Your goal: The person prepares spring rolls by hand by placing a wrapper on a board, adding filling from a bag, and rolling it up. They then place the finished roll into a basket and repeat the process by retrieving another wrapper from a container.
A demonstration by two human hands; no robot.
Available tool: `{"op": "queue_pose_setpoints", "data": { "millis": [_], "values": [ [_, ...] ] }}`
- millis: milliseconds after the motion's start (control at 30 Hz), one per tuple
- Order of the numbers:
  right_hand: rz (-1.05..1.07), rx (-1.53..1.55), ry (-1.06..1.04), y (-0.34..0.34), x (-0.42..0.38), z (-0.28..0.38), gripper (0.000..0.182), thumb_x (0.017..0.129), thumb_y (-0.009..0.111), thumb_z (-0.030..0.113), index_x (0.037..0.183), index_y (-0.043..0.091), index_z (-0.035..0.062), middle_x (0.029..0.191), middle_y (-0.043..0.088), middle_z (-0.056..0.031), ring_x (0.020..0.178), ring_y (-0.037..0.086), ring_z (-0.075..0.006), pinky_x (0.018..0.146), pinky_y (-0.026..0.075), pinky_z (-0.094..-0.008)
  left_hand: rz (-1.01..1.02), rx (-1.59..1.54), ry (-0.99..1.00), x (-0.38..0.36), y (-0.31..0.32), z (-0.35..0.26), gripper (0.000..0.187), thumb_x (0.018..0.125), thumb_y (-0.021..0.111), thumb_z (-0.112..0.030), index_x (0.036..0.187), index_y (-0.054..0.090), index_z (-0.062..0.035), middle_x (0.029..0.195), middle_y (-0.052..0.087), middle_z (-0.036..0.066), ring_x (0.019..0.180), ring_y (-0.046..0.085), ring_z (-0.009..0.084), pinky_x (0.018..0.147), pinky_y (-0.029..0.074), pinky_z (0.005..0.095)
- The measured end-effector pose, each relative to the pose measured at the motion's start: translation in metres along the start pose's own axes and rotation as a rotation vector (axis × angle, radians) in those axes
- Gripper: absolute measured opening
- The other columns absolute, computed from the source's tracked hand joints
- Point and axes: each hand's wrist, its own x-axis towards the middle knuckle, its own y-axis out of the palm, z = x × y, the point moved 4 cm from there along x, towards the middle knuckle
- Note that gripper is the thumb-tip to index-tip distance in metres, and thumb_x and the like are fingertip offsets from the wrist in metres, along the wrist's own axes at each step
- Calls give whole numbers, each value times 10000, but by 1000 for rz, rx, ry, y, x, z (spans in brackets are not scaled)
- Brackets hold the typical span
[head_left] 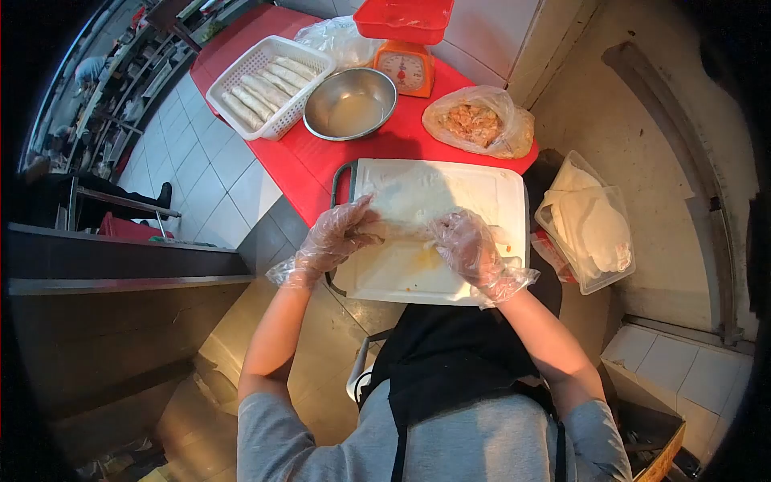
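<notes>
A white cutting board [381, 277] with a dark handle lies in front of me, with yellowish smears and small orange crumbs on it. Over its upper part spreads a thin, pale wrapper sheet [414, 193]. My left hand [341, 233], in a clear plastic glove, pinches the sheet's near left edge between thumb and fingers. At the near right edge, my gloved right hand [467, 243] has its fingers closed on the same sheet. Between the two hands the near edge looks folded into a narrow band.
On the red table [281, 173] stand a white basket [281, 124] of pale rolls, a steel bowl [351, 104] with cloudy liquid, an orange scale [405, 71] and a plastic bag of orange-brown filling [474, 122]. A clear container [594, 241] of pale sheets sits at right.
</notes>
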Motion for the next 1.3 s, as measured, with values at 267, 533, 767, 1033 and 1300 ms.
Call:
{"op": "queue_pose_setpoints", "data": {
  "millis": [267,533,767,1033,1300],
  "values": [
    [-232,127,20,-17,-4,-1,304,710,717,72,1010,679,42,962,646,-131,917,601,-345,766,504,-452,-73,889,520,12,36,-79,531,696,848,-144,1174,624,-80,1089,681,140,910,673,343,762,563,417],
    [-64,53,16,-6,-10,-7,270,747,706,61,1015,688,29,957,637,-151,915,596,-349,787,495,-444,-4,672,316,14,58,-50,379,769,768,-60,1135,671,-60,1034,683,166,897,666,338,750,558,398],
    [-135,226,99,-4,-5,-17,293,808,655,86,1088,624,5,948,618,-146,918,588,-317,801,501,-409,-93,562,249,15,30,-51,437,725,818,-84,1136,676,-48,1053,689,159,982,654,358,838,533,412],
    [-201,-11,-93,13,9,3,338,845,591,110,1167,623,11,1067,641,-149,1043,599,-307,915,492,-395,-7,694,442,18,3,-37,427,699,822,-120,1103,700,-64,1141,677,132,1057,638,349,887,519,426],
    [-1,-89,-165,31,40,25,394,866,604,249,1166,622,-7,1034,653,-171,999,630,-312,875,514,-415,-203,532,307,-8,-10,-32,550,673,860,-186,1177,655,-104,1194,680,111,1136,616,359,1014,476,428]
  ]
}}
